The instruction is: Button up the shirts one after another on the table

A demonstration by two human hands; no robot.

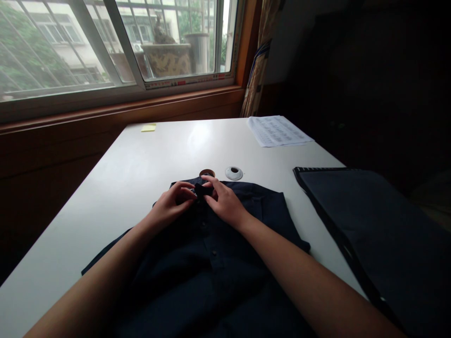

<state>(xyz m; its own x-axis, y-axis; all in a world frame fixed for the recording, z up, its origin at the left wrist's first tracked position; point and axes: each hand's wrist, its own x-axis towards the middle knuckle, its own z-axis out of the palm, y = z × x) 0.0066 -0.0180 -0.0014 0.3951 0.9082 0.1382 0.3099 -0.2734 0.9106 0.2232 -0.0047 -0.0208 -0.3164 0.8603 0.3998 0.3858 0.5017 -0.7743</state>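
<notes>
A dark navy shirt (197, 272) lies spread on the white table, its collar toward the far side and its buttoned front facing up. At the collar, my left hand (172, 202) pinches the cloth between thumb and fingers from the left. From the right, my right hand (225, 199) grips the dark collar (202, 190), its fingers curled over the fabric. The two hands almost meet there. Small buttons (214, 253) run down the front below them. What lies under my fingertips is partly hidden.
Beyond the collar are a round brown-rimmed item (207, 173) and a white cable grommet (234, 173). Printed sheets (278, 130) lie at the far right, a yellow sticky note (148, 127) at the far left. A dark folder-like item (369, 211) covers the table's right side.
</notes>
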